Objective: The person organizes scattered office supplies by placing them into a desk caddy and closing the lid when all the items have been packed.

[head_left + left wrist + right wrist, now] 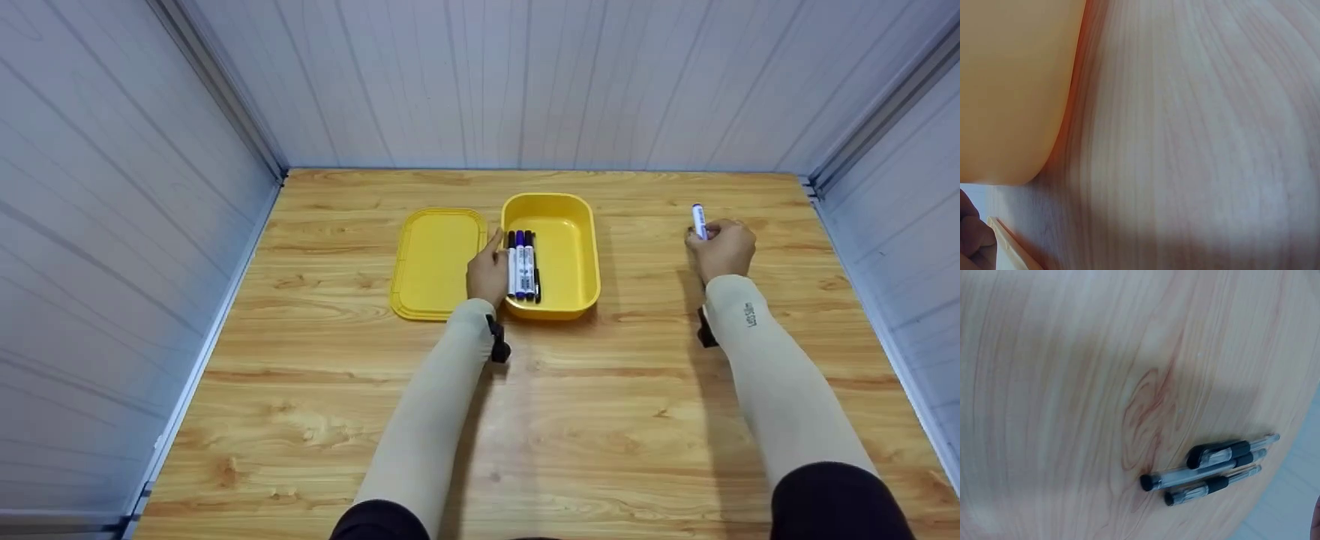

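Observation:
A yellow plastic box (566, 255) stands without its lid at the back middle of the table. Along its left inner side lie three white markers (520, 270) with dark caps and a slim black pen (537, 279). My left hand (487, 274) grips the left rim of the box, beside the markers. Off to the right, my right hand (726, 247) pinches a white marker (699, 219) with a blue end, tilted upward. Three clear-barrelled pens with black grips, one of them a pen (1202, 476) in the middle, lie on the table in the right wrist view.
Left of the box, a flat yellow lid (437, 262) lies on the wood-grain table (600, 420). Pale panel walls enclose the table at the back (487, 82), left and right.

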{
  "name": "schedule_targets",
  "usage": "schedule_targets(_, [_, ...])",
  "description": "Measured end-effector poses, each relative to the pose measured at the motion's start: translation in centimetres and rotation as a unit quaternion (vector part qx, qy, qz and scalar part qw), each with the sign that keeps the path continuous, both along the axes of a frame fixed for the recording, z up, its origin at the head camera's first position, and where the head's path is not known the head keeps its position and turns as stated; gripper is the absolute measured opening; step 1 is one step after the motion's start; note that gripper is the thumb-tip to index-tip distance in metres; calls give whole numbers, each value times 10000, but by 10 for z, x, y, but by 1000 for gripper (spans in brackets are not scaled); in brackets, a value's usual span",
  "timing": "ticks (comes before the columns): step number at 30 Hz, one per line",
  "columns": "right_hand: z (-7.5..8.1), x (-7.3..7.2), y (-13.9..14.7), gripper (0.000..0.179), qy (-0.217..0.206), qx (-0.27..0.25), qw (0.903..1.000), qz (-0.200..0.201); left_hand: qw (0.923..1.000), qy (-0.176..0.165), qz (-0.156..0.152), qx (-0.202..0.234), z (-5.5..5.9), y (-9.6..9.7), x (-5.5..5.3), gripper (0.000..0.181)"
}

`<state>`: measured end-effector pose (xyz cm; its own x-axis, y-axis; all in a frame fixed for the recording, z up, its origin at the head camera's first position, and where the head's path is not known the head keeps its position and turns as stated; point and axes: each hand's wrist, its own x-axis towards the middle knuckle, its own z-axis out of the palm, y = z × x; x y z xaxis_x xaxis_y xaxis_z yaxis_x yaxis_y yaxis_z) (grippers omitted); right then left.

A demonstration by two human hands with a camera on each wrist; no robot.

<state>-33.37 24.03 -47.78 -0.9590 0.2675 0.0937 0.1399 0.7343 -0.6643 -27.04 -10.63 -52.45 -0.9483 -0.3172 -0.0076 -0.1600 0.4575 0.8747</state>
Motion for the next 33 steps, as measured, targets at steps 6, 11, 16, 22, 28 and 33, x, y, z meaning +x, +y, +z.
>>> schedule_targets(6, [3, 3, -6, 33, -4, -214, 9997, 66, 10000, -72, 40, 19, 0, 0, 1, 43])
schedule_targets(11, [4, 6, -8, 33, -91, -540, 9985, 48, 10000, -75, 32, -42, -1, 0, 1, 43])
schedule_targets(16, [4, 8, -10, 36, -185, -886, 9959, 30, 9999, -60, 1, 85, -1, 0, 0, 43])
schedule_targets(22, [4, 8, -18, 36, -178, -984, 9950, 42, 9999, -15, 26, 121, -1, 0, 1, 43])
schedule_targets(28, [3, 9, -26, 33, -90, -845, 9963, 114, 10000, -55, 6, 47, 0, 0, 1, 42])
schedule_targets(33, [1, 11, -31, 32, 3, -805, 9965, 209, 10000, 22, 24, -81, -1, -1, 2, 43])
